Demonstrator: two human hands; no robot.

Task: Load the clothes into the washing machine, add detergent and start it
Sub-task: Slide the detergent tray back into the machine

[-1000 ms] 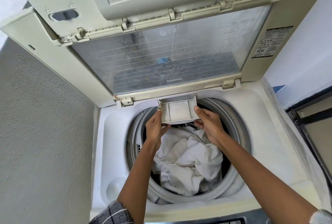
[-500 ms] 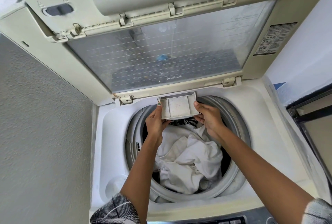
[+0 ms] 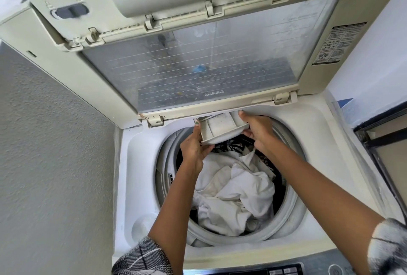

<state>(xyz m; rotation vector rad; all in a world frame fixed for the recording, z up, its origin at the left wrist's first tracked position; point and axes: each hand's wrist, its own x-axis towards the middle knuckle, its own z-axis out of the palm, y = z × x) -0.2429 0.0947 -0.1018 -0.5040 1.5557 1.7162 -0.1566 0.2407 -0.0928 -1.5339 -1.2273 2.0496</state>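
A double grip is kept on the detergent drawer: the left hand is curled round its left end, thumb tip up at the far corner, and the right hand is curled round its right end, with one finger laid along the top edge and the others tucked beneath. The drawer, a pale plastic tray with a narrow compartment on the left and a wider one on the right, is held tilted at the rear rim of the tub opening, its far edge right at the slot under the lid hinge; how far it is seated there cannot be told. Below it, the clothes are seen in the drum, mostly crumpled white fabric with a dark patterned piece at the back, just under the drawer. The washing machine is a white top loader, and its lid is raised, folded in two panels, with a ribbed clear window. A strip of the control panel is seen at the near edge. Plaid sleeves are pushed up both forearms. A grey textured wall stands at the left.
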